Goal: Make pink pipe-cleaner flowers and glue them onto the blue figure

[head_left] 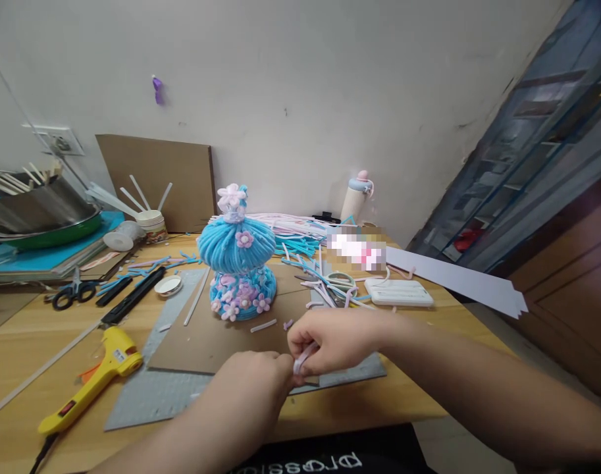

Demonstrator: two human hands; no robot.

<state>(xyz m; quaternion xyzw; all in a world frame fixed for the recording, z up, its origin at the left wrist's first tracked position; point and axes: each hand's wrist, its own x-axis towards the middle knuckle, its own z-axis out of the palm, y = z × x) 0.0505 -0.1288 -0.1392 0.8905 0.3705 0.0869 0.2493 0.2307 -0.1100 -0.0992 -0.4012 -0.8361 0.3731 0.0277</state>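
A short pale lilac pipe cleaner (pixel 305 357) is bent in a curve between my two hands. My right hand (pixel 337 339) pinches it from the right. My left hand (pixel 255 388) is closed against it from the left, its fingertips mostly hidden behind the knuckles. Beyond them, a blue mushroom-shaped pipe cleaner craft (pixel 235 247) stands upright on a brown cardboard sheet (pixel 191 349), with pink and lilac flowers around its base and on top. Between craft and hands lie a white cut strip (pixel 263 326) and a small purple scrap (pixel 287 324).
A yellow glue gun (pixel 90 382) lies left, near black-handled scissors (pixel 74 289) and a white lid (pixel 168 286). Behind are loose pipe cleaners (pixel 297 245), more scissors (pixel 342 283), a white power bank (pixel 399 293) and a bottle (pixel 355 197). A metal bowl (pixel 43 204) holds sticks.
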